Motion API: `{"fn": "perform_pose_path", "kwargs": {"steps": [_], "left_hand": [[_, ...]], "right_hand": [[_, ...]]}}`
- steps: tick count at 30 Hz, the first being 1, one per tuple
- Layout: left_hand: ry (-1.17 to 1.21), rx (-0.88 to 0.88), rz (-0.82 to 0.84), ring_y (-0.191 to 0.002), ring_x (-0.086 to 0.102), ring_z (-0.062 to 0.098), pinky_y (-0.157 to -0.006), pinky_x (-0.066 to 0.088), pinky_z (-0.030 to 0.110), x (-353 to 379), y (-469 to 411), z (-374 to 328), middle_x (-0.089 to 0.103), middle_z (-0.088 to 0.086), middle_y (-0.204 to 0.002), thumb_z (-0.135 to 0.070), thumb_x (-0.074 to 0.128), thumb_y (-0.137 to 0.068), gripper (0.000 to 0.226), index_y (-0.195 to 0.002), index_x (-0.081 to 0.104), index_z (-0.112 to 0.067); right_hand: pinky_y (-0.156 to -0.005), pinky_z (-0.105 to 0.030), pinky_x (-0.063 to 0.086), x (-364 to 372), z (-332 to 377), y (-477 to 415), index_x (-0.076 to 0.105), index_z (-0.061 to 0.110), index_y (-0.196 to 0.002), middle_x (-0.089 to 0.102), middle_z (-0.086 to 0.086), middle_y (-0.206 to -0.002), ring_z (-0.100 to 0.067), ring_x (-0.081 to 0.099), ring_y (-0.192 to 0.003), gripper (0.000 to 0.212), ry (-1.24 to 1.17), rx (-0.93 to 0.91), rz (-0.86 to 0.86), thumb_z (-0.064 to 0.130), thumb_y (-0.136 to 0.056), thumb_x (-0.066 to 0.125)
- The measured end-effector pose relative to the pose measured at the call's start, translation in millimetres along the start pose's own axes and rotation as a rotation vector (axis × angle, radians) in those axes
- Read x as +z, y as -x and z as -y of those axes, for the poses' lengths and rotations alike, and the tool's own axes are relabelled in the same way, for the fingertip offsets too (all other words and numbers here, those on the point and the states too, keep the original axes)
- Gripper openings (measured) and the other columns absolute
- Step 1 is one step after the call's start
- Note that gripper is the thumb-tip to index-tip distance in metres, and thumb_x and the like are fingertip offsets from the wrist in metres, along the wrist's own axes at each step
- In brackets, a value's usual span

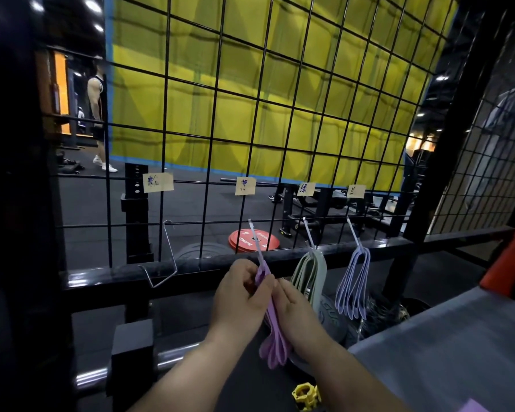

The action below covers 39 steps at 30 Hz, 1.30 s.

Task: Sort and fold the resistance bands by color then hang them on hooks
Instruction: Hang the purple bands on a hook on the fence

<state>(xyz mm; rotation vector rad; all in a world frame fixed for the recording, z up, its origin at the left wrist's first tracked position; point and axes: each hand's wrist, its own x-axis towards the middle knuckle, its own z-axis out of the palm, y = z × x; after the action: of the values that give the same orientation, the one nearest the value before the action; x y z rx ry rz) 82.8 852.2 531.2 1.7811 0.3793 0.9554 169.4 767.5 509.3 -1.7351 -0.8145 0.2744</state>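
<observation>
Both hands are on the purple bands (272, 340), low in the view at about 6 o'clock. The left hand (241, 298) pinches the folded top of the bundle, fingers curled tight. The right hand (295, 313) grips it just below, at the left hand's 4 o'clock, and the loops dangle between the wrists. The hook (254, 236) slants up at 12 o'clock from the fold. Whether its tip is already through is hard to tell.

The trick here, I'd say: gather every layer in one pinch, open a clear eye and slide it over the tip so no loop slips free. Off at 3 o'clock, green bands (309, 275) and pale blue bands (354, 283) hang from their own hooks.
</observation>
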Motion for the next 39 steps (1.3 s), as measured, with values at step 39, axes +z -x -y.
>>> {"fn": "perform_pose_path", "kwargs": {"steps": [39], "left_hand": [[0.556,-0.311,-0.077,-0.051,0.044,0.007,-0.054,0.035,0.025,-9.4,-12.5,-14.3,0.054,-0.009,-0.05,0.006,0.046,-0.087,0.028,-0.083,0.07,-0.008]], "right_hand": [[-0.065,-0.022,0.038,-1.1,11.4,-8.3,0.052,0.015,-0.082,0.047,0.005,-0.071,-0.008,0.044,-0.066,0.034,0.086,0.002,0.081,0.041,-0.101,0.041]]}}
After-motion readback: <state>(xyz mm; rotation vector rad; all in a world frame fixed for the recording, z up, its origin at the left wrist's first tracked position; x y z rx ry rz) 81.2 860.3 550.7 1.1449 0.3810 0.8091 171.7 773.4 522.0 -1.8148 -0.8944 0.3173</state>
